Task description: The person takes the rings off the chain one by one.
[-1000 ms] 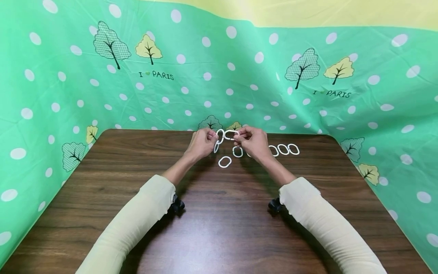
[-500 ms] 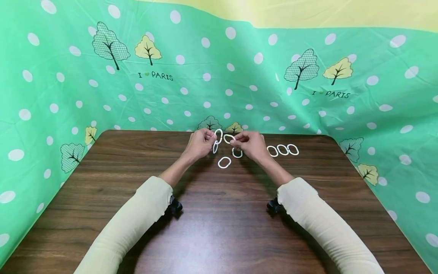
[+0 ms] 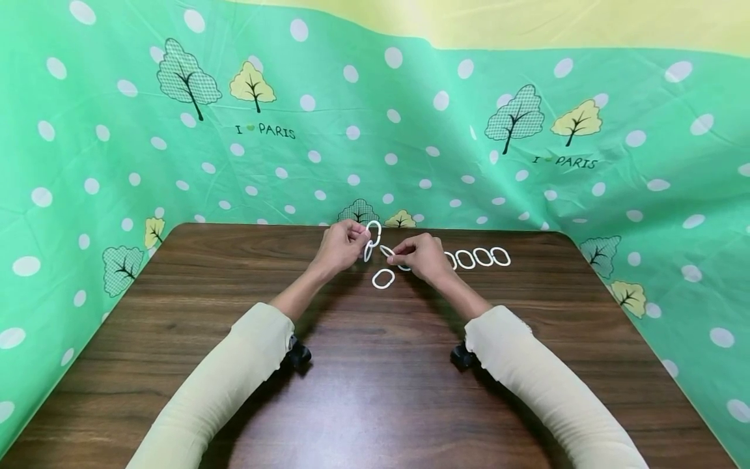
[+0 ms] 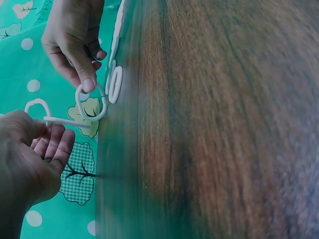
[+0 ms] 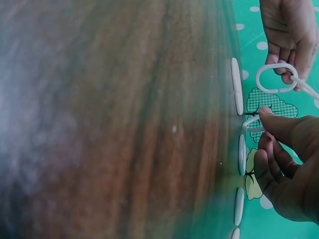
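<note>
Near the far edge of the table, my left hand (image 3: 342,247) pinches a pair of joined white oval chain links. The upper link (image 3: 379,230) stands up from the fingertips, and the other link (image 4: 70,122) hangs through it. Just to their right my right hand (image 3: 423,257) pinches a single white link (image 3: 385,250) between thumb and finger. That link is tilted and apart from the left-hand pair in the head view. In the left wrist view it shows as a full oval ring below the right thumb.
One loose white link (image 3: 383,287) lies on the brown wooden table (image 3: 375,378) in front of the hands. Several more links (image 3: 500,248) lie in a row at the right, partly hidden by my right hand. A green dotted cloth (image 3: 328,156) hangs behind the table.
My right hand has drawn its link away from the left-hand pair, moving down toward the table and turning the link edge-on. My left hand has stayed nearly still.
</note>
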`<state>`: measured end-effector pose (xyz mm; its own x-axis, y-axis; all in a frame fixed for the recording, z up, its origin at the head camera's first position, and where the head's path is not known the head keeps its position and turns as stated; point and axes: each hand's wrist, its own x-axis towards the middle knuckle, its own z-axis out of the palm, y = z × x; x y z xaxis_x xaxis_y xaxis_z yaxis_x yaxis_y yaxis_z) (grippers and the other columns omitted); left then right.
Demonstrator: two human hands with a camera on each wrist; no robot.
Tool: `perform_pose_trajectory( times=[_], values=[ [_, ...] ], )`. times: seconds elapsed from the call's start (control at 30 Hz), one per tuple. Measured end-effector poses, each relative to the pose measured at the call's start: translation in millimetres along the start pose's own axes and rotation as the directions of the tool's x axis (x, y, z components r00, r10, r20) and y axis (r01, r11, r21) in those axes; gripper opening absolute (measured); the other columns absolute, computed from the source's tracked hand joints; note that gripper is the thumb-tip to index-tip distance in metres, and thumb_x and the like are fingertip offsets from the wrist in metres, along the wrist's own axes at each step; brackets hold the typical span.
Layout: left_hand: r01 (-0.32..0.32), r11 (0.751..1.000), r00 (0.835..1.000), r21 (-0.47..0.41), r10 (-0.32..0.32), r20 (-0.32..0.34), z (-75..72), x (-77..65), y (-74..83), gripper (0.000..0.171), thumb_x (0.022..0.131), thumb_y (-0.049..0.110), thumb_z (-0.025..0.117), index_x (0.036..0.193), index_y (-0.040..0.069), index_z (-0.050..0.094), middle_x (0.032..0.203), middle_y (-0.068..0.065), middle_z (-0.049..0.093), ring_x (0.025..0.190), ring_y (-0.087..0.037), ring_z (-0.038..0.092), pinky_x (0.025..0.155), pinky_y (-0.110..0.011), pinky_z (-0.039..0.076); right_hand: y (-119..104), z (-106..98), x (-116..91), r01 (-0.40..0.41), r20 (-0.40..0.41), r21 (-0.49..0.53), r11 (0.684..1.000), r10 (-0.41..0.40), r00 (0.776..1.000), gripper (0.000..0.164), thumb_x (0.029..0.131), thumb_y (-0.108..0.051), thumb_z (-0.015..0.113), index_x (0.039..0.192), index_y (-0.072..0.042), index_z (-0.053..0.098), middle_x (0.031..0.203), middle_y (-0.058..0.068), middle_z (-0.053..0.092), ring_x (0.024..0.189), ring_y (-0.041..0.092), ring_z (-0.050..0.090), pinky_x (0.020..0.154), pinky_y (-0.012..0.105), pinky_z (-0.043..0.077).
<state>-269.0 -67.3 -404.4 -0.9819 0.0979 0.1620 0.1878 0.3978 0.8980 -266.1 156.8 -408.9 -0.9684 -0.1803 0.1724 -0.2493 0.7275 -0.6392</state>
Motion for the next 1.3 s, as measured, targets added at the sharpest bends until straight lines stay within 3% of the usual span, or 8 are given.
perform_pose_trajectory(
  times=[0.13,0.17,0.37,0.4,0.6,0.9,1.03,1.3],
  values=[
    [0.009,0.999,1.000,-0.031,-0.009,-0.004,-0.6,-0.3,0.9,0.015,0.111,0.015,0.072,0.117,0.001,0.074,0.103,-0.017,0.082,0.076,-0.013,0.072,0.064,-0.022,0.058,-1.8,1.6,2.2,0.010,0.022,-0.011,1.000,-0.010,1.000,0.017,0.091,-0.023,0.097,0.100,-0.010,0.091,0.096,0.008,0.088,0.087,0.020,0.074,0.075,0.029,0.052],
    [0.012,0.999,1.000,-0.040,-0.012,-0.005,-0.7,-0.2,1.2,0.015,0.111,0.014,0.071,0.117,0.001,0.073,0.104,-0.017,0.082,0.077,-0.013,0.072,0.066,-0.022,0.060,7.9,6.6,9.3,0.023,0.027,-0.015,1.000,-0.022,0.999,0.013,0.090,-0.026,0.098,0.096,-0.017,0.092,0.091,0.001,0.088,0.087,0.018,0.075,0.075,0.029,0.053],
    [0.014,0.998,1.000,-0.059,-0.014,-0.002,-1.6,-0.9,2.0,0.015,0.111,0.014,0.072,0.117,0.000,0.073,0.105,-0.018,0.081,0.079,-0.013,0.073,0.074,-0.028,0.066,38.0,25.4,33.2,0.058,0.099,-0.021,0.998,-0.056,0.994,0.015,0.089,-0.036,0.099,0.098,-0.026,0.092,0.088,-0.011,0.086,0.086,0.012,0.075,0.075,0.030,0.056],
    [0.012,0.998,1.000,-0.059,-0.012,-0.001,-1.7,-0.9,1.7,0.015,0.111,0.014,0.072,0.117,0.000,0.073,0.104,-0.017,0.081,0.079,-0.014,0.073,0.074,-0.029,0.066,35.6,25.5,32.5,0.055,0.106,-0.025,0.998,-0.052,0.993,0.019,0.090,-0.035,0.098,0.101,-0.022,0.092,0.092,-0.007,0.087,0.088,0.012,0.075,0.076,0.031,0.057],
    [-0.004,0.997,1.000,-0.071,0.003,-0.017,-2.0,1.1,-0.4,0.015,0.111,0.013,0.073,0.117,0.000,0.073,0.101,-0.015,0.080,0.078,-0.014,0.073,0.074,-0.028,0.066,52.9,39.0,47.1,0.093,0.103,-0.046,0.995,-0.088,0.991,0.014,0.091,-0.033,0.097,0.101,-0.025,0.092,0.091,-0.009,0.087,0.088,0.010,0.075,0.080,0.032,0.057],
    [-0.020,0.997,0.999,-0.071,0.018,-0.031,-2.8,3.2,-2.2,0.016,0.111,0.013,0.073,0.117,-0.001,0.072,0.100,-0.016,0.080,0.079,-0.016,0.074,0.069,-0.021,0.060,-4.8,14.8,13.5,0.060,0.078,0.005,0.998,-0.060,0.995,0.016,0.097,-0.026,0.091,0.107,-0.014,0.091,0.105,0.006,0.089,0.101,0.025,0.080,0.091,0.043,0.061],
    [-0.024,0.997,0.999,-0.077,0.022,-0.026,-2.0,4.3,-1.2,0.016,0.111,0.014,0.072,0.117,-0.001,0.072,0.099,-0.015,0.079,0.082,-0.020,0.076,0.070,-0.022,0.061,-13.0,14.8,9.3,0.058,0.084,-0.006,0.998,-0.057,0.995,0.023,0.095,-0.033,0.093,0.110,-0.015,0.091,0.108,0.004,0.089,0.108,0.023,0.080,0.096,0.042,0.060],
    [-0.034,0.997,0.999,-0.071,0.033,-0.019,-1.7,6.1,-3.2,0.015,0.111,0.014,0.072,0.117,0.000,0.071,0.098,-0.016,0.078,0.085,-0.025,0.076,0.070,-0.022,0.060,-15.9,11.7,9.5,0.037,0.046,0.132,0.990,-0.044,0.998,0.033,0.091,-0.034,0.097,0.112,-0.010,0.089,0.101,0.006,0.089,0.086,0.014,0.078,0.075,0.025,0.056]
  ],
)
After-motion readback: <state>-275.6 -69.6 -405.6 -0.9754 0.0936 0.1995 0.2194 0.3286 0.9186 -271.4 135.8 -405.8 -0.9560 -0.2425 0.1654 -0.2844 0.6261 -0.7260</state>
